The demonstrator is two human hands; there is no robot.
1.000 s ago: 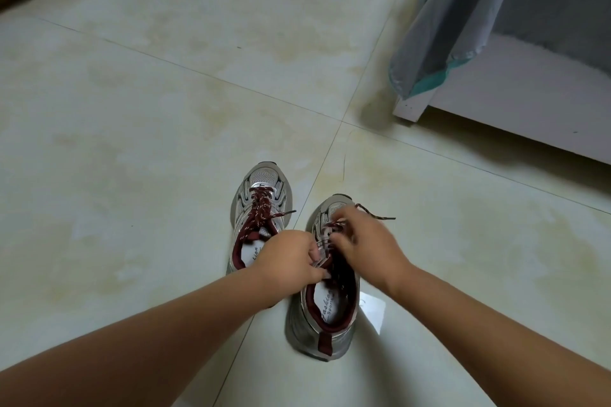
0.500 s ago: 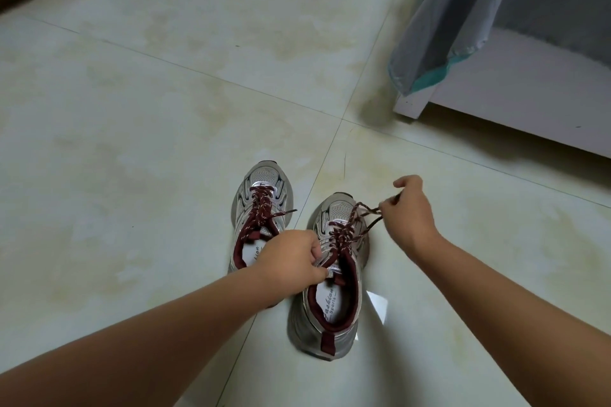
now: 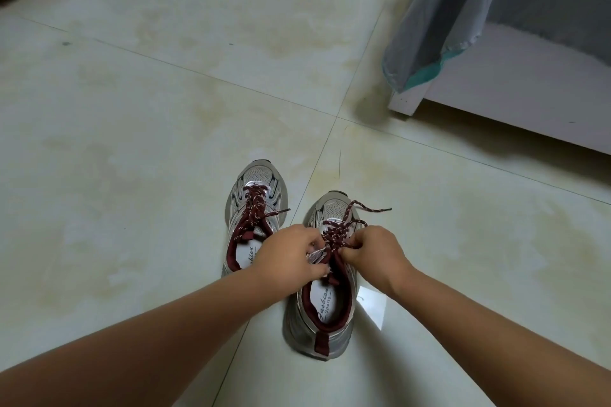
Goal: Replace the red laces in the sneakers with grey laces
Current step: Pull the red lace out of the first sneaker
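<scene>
2 sneakers stand lower centre, both red-laced. My left hand grips the right sneaker; my right hand pinches its red lace. No grey laces visible.

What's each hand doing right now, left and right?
Left hand: grips the upper of the right-side silver sneaker with maroon lining.
Right hand: pinches that sneaker's dark red speckled lace.
</scene>
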